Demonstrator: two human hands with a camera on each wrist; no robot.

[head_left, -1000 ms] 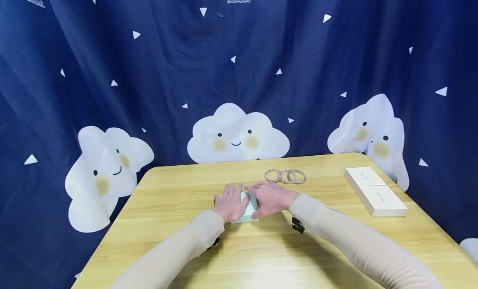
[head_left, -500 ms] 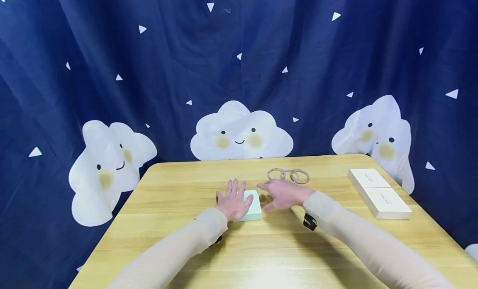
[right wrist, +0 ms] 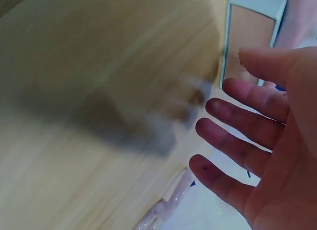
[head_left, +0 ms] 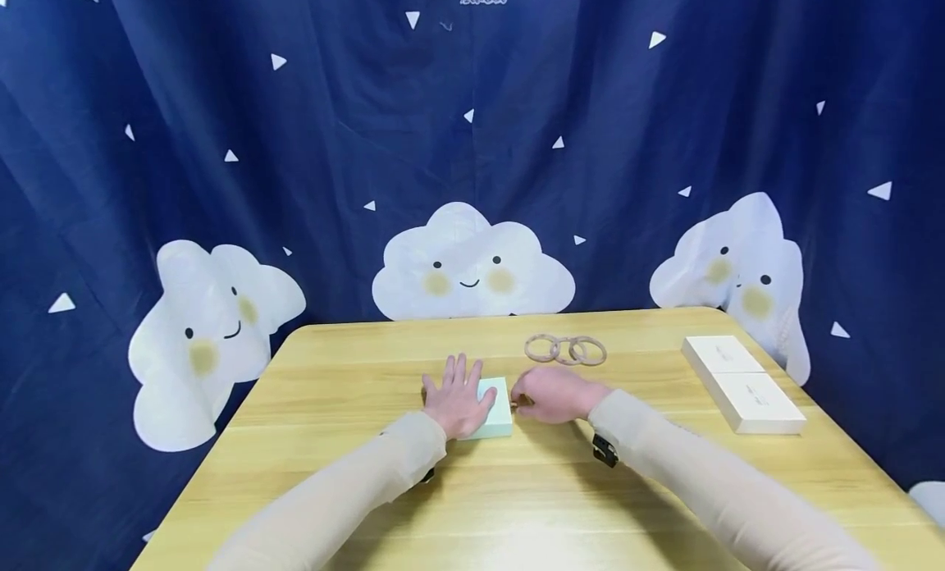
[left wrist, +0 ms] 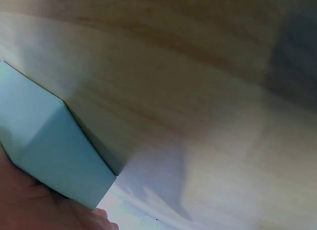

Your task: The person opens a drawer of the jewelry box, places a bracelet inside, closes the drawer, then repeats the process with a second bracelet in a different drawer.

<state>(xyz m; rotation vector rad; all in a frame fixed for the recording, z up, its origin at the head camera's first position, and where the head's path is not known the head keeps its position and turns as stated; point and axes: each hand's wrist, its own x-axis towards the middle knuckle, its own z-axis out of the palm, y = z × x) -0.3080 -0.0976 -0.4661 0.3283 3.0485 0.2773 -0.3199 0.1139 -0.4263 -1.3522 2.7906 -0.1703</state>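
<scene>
Wooden table, backed by a blue cloud-print curtain. Two white boxes, end to end along the right edge. Pale green box, mid-table, slightly toward the far edge. Left hand, flat on the green box's left part, fingers straight. Right hand, fingers extended and holding nothing, just beside the box's right side. Three tan rings, overlapping in a row near the far edge, beyond the right hand.
</scene>
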